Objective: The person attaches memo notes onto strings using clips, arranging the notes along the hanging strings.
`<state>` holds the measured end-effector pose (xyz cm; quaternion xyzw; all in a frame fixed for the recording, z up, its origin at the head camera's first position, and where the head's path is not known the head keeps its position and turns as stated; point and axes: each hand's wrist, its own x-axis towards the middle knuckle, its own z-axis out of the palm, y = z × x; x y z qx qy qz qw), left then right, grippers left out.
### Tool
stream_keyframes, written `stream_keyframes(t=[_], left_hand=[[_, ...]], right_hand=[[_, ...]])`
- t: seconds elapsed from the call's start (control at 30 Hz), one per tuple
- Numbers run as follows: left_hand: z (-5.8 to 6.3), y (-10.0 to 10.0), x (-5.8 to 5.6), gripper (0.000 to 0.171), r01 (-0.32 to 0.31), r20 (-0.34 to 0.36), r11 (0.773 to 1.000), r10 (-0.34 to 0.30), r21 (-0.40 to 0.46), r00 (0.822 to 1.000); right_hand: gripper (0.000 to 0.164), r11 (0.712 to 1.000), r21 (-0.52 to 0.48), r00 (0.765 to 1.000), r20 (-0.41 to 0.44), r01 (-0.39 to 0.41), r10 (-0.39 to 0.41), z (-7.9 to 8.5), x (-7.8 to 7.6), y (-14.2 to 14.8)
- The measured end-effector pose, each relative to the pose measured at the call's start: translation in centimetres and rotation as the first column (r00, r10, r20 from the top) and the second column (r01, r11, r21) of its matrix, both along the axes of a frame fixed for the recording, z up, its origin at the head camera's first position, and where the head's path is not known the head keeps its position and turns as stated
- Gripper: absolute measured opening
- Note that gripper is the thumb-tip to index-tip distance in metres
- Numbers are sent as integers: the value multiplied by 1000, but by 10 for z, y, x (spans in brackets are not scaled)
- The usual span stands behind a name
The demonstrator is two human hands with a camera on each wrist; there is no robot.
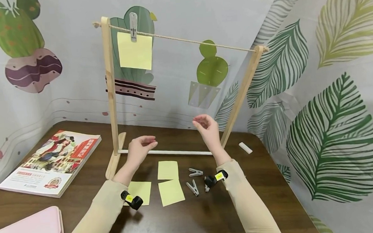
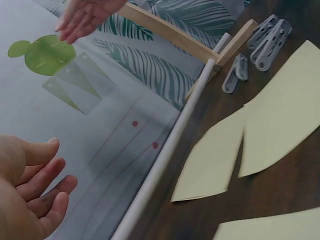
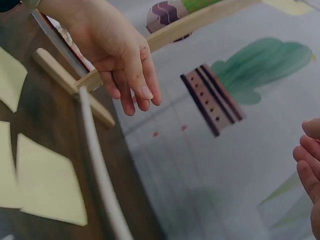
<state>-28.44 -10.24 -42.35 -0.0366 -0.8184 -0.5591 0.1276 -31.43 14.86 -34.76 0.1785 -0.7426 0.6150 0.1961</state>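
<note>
My left hand [image 1: 139, 150] hovers above the white bottom rod [image 1: 179, 152] with fingers loosely bent and nothing in them. Further right, my right hand [image 1: 208, 129] is raised before the frame's right post [image 1: 243, 92], also holding nothing. Above both hands runs a rope [image 1: 185, 40]. At its left end a grey clothespin [image 1: 133, 22] holds a yellow paper note [image 1: 135, 54]. On the table lie more notes [image 1: 168, 169], one partly covered by the left wrist's camera. Several grey clothespins [image 1: 192, 187] lie beside them, one partly hidden by the right wrist's camera.
A thick book [image 1: 59, 162] lies at the left, with a pink case [image 1: 28, 230] in front of it. The wooden frame's left post [image 1: 110, 85] stands on a crosswise foot. A small white block [image 1: 245, 148] is near the table's right edge. Behind hangs a printed cloth [image 1: 174, 11].
</note>
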Motion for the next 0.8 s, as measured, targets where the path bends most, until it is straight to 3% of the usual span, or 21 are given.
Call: stream_keyframes(t=[0.17, 0.4, 0.6, 0.8], left_hand=[[-17, 7, 3, 32, 29, 64, 1000, -28, -5, 998], [-33, 17, 9, 37, 117, 169, 992, -110, -36, 980], [-40, 24, 10, 44, 221, 246, 968, -187, -118, 951], [-45, 27, 8, 48, 275, 239, 940, -224, -203, 945]], right_hand=[[24, 1000, 8, 995, 94, 10, -11, -28, 7, 12], [28, 987, 161, 986, 169, -20, -8, -41, 37, 15], [34, 969, 229, 963, 268, -92, 28, -58, 48, 27], [40, 954, 274, 946, 322, -124, 30, -72, 52, 38]])
